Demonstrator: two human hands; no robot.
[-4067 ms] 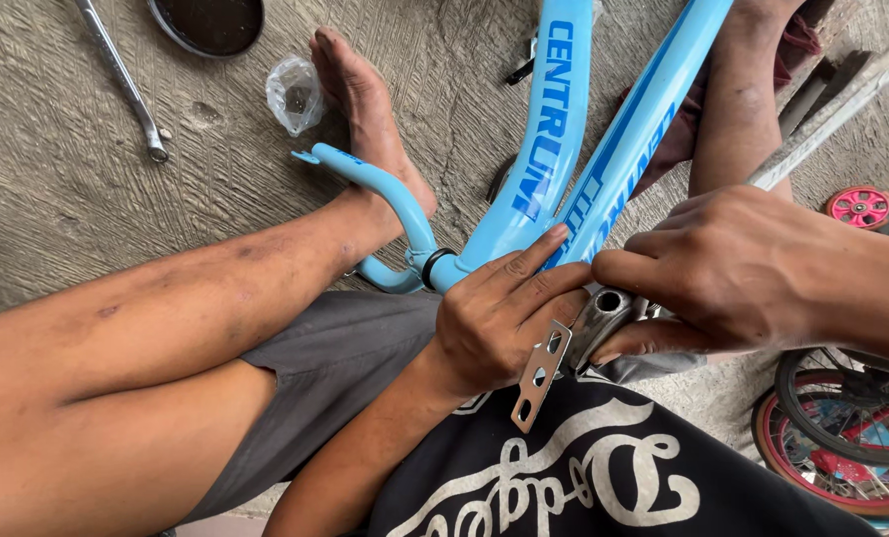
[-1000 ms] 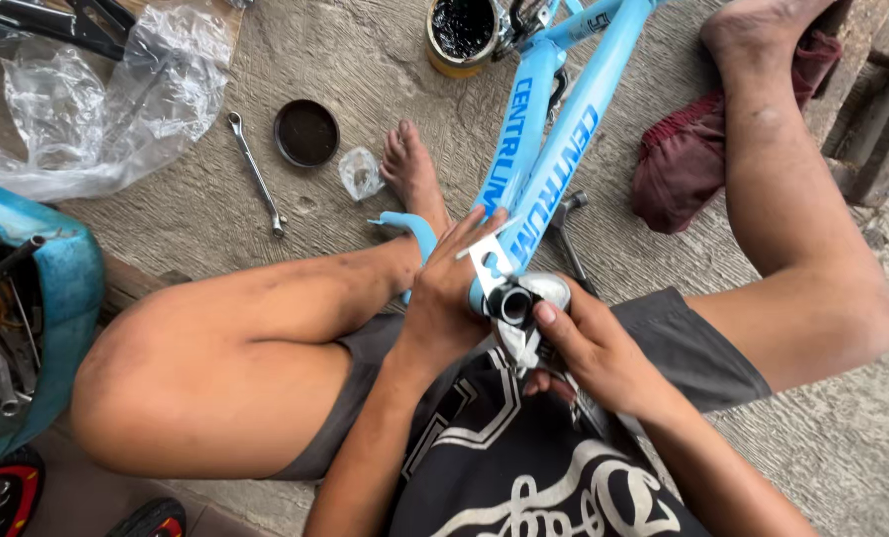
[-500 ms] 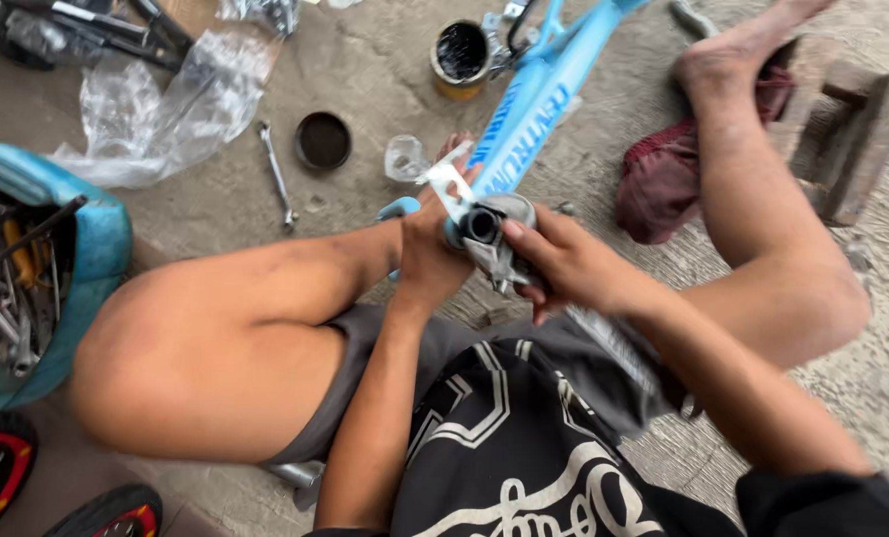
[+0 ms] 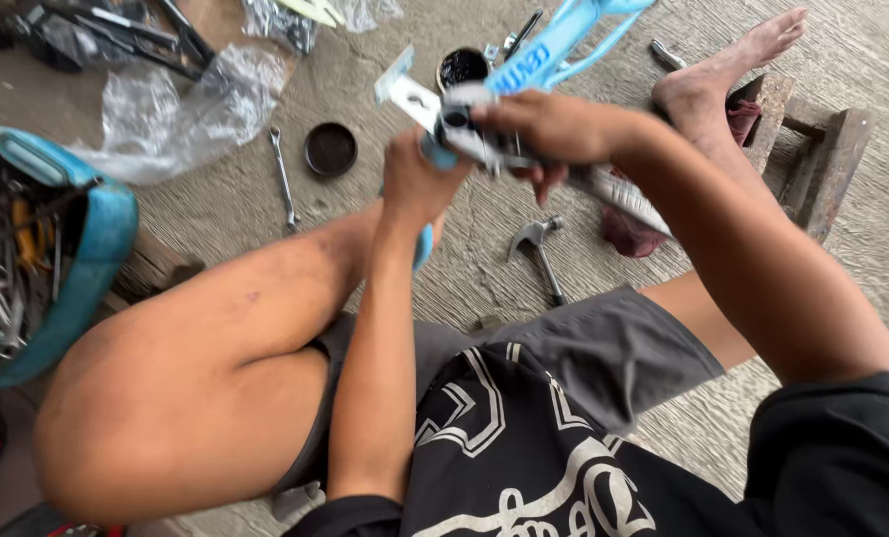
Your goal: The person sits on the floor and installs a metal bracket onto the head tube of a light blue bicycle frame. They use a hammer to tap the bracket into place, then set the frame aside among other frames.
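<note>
I sit on a concrete floor with a light blue bicycle frame raised in front of me. My left hand grips the frame's lower blue tube from below. My right hand is closed over the frame's round shell, where silver metal plates stick out to the left. The frame's far end points up and away, past a tin of dark grease. My bent left knee is under my left arm, and my right leg stretches toward the upper right.
A claw hammer lies on the floor below the frame. A spanner and a round black lid lie left of it. Crumpled clear plastic, a blue tub of tools, a dark red cloth and a wooden block surround me.
Both hands have lifted the frame up off my lap and away from my body. The hammer on the floor beneath it has come into sight.
</note>
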